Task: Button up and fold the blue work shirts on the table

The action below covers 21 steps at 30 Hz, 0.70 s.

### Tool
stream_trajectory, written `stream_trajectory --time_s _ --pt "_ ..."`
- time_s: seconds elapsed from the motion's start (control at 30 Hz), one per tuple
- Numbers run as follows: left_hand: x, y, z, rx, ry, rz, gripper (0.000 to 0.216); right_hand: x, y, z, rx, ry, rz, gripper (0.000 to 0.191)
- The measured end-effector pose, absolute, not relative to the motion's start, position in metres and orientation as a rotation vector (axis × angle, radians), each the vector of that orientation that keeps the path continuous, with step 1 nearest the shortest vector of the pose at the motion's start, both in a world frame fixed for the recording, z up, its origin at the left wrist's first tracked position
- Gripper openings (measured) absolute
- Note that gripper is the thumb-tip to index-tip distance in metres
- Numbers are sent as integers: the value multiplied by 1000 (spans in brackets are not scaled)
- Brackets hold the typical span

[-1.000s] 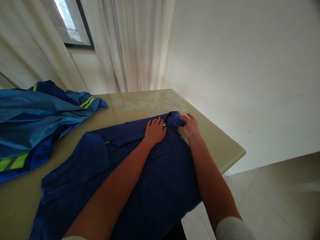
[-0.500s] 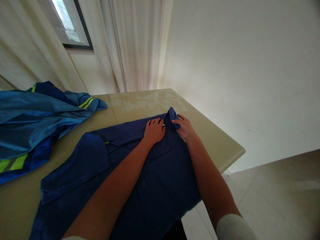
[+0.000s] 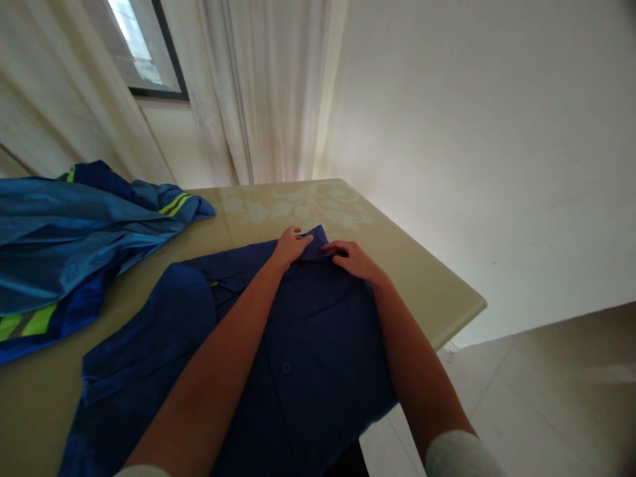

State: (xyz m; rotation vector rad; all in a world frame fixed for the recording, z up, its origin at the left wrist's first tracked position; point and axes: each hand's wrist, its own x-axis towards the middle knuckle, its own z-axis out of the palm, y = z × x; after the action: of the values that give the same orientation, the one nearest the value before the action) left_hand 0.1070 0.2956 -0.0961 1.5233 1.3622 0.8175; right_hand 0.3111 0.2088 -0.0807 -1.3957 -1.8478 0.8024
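A dark blue work jacket (image 3: 328,331) with a collar, front buttons and a glimpse of yellow-green trim lies spread over the table's near side. Its far side is folded inward, ending in a pointed corner at the far right. My left hand (image 3: 292,245) grips the far edge beside that corner, thumb on top of the cloth and fingers partly hidden behind it. To the right of the corner, my right hand (image 3: 355,260) rests on the fold. Its thumb and forefinger are bent and apart, fingertips touching the cloth.
A second blue garment (image 3: 89,238) with yellow-green and grey bands lies heaped on the left of the beige table (image 3: 417,285). The table's right corner juts out over the tiled floor (image 3: 536,391). A white wall (image 3: 472,146) and curtains (image 3: 278,93) stand behind.
The bunched cloth at the jacket's far right corner now lies flatter, folded over. My left hand has shifted left to the far edge; my right hand has let go of the bunch and moved slightly left.
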Motion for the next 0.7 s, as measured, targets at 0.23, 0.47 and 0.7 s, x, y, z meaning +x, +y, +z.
stream_trajectory --time_s 0.23,0.47,0.7 --pt "111 286 -91 1856 1305 735 33 317 204 -77 -1447 -1695 836 35" --pt "108 287 -94 1695 1356 808 40 312 202 -73 -1361 -1689 871 35" --pt "106 285 -89 1854 1436 801 30 305 204 -81 -1504 -1881 552 33"
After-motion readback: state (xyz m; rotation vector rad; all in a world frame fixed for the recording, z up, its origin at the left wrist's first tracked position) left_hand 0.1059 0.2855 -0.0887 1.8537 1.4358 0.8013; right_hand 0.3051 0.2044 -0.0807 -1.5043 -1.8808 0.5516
